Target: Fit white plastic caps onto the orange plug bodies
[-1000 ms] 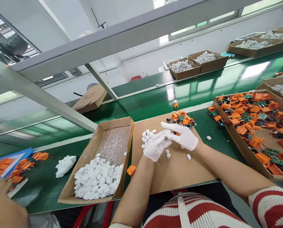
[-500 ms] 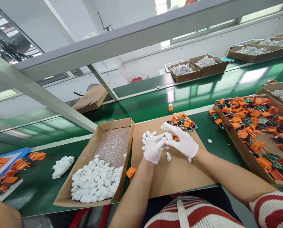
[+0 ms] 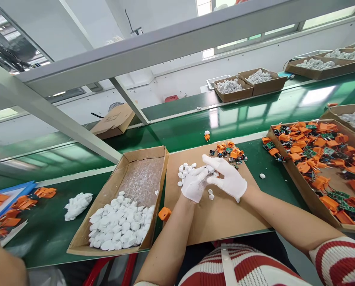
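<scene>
Fingers [image 3: 202, 171] of left hand [image 3: 193, 185] and right hand [image 3: 230, 180] meet, pinched shut on a small part [image 3: 211, 169], over cardboard [image 3: 222, 218] on the worktop [image 3: 256, 159], right of white caps [image 3: 184, 170].

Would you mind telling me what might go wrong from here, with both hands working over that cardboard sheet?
The left hand and right hand pinch a small part in gloves; it may slip among the loose shells beside them.
The orange piece lies at the sheet edge by the left forearm; a nudge might knock it off.
A stray shell on the table may get overlooked.
</scene>
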{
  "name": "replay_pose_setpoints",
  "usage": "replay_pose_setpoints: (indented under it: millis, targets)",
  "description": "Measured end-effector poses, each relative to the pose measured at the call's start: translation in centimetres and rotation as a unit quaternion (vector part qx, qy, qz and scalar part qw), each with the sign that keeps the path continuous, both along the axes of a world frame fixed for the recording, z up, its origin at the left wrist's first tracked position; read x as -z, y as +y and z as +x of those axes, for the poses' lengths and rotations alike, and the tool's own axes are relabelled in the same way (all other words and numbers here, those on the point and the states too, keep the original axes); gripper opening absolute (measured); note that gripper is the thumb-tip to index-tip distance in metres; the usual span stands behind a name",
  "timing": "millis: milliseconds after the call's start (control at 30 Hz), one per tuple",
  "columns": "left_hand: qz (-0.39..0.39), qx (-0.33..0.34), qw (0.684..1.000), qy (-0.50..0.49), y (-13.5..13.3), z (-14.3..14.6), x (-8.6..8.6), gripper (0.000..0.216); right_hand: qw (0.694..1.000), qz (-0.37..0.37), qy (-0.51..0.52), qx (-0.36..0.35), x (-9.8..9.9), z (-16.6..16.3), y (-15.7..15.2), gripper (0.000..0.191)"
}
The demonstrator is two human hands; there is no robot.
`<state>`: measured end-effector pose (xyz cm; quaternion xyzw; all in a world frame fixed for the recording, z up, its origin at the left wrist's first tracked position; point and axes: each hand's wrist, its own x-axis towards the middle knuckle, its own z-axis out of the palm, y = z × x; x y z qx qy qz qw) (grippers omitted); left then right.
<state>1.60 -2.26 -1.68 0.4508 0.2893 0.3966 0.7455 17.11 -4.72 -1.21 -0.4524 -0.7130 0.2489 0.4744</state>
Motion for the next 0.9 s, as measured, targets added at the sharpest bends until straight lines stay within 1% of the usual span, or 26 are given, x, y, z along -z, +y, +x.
replay_pose_setpoints:
  millis: [67, 100, 133, 200, 267, 300, 333, 367, 433, 500, 567, 667, 733, 800, 900]
  targets:
    - [-0.002, -0.002, 1.000, 0.016, -0.2, 0.3, -0.1, 0.031, 0.999, 0.037, 0.000, 0.018, 0.0, -0.2, -0.1, 0.046]
    - [-0.001, -0.006, 1.000, 0.030, -0.4, 0.4, -0.2, 0.032, 0.999, 0.034, 0.013, 0.028, 0.0, -0.2, -0.1, 0.041]
    - [0.001, -0.010, 0.999, 0.044, -0.5, 0.4, -0.2, 0.031, 0.999, 0.015, 0.034, 0.034, -0.1, -0.3, -0.2, 0.038]
    - [-0.002, -0.015, 0.998, 0.059, -0.7, 0.5, -0.3, 0.031, 0.993, -0.058, 0.089, 0.044, -0.2, -0.3, -0.4, 0.036]
    - [-0.021, -0.011, 0.998, 0.051, -0.8, 0.6, -0.2, 0.030, 0.981, -0.128, 0.138, 0.049, -0.4, -0.3, -0.6, 0.036]
    - [-0.033, -0.011, 0.998, 0.042, -0.8, 0.6, -0.2, 0.029, 0.977, -0.142, 0.148, 0.055, -0.4, -0.4, -0.7, 0.037]
    - [-0.042, -0.016, 0.998, 0.033, -0.8, 0.7, -0.1, 0.027, 0.979, -0.132, 0.144, 0.060, -0.3, -0.4, -0.7, 0.037]
    - [-0.045, -0.025, 0.998, 0.027, -0.8, 0.7, -0.1, 0.024, 0.985, -0.101, 0.127, 0.065, -0.2, -0.5, -0.7, 0.037]
    - [-0.034, -0.053, 0.998, 0.021, -0.8, 0.8, -0.1, 0.017, 0.995, -0.005, 0.068, 0.071, 0.3, -0.7, -0.7, 0.039]
    - [-0.022, -0.066, 0.997, 0.019, -0.6, 0.9, 0.0, 0.011, 0.993, 0.088, -0.006, 0.078, 0.8, -0.8, -0.5, 0.044]
    - [-0.026, -0.070, 0.997, 0.016, -0.4, 0.9, 0.2, 0.009, 0.984, 0.136, -0.066, 0.100, 1.3, -0.9, -0.2, 0.047]
    - [-0.041, -0.077, 0.996, 0.006, 0.0, 0.9, 0.6, 0.011, 0.975, 0.147, -0.112, 0.124, 1.8, -0.9, 0.1, 0.043]
    - [-0.047, -0.071, 0.996, 0.000, 0.1, 0.9, 0.7, 0.018, 0.975, 0.142, -0.122, 0.118, 2.0, -1.1, 0.2, 0.047]
    - [-0.051, -0.055, 0.997, -0.007, 0.0, 0.9, 0.6, 0.024, 0.977, 0.131, -0.120, 0.115, 2.2, -1.3, 0.1, 0.055]
    - [-0.063, -0.055, 0.996, -0.015, -0.2, 0.9, 0.1, 0.024, 0.978, 0.105, -0.088, 0.158, 2.3, -1.6, 0.0, 0.077]
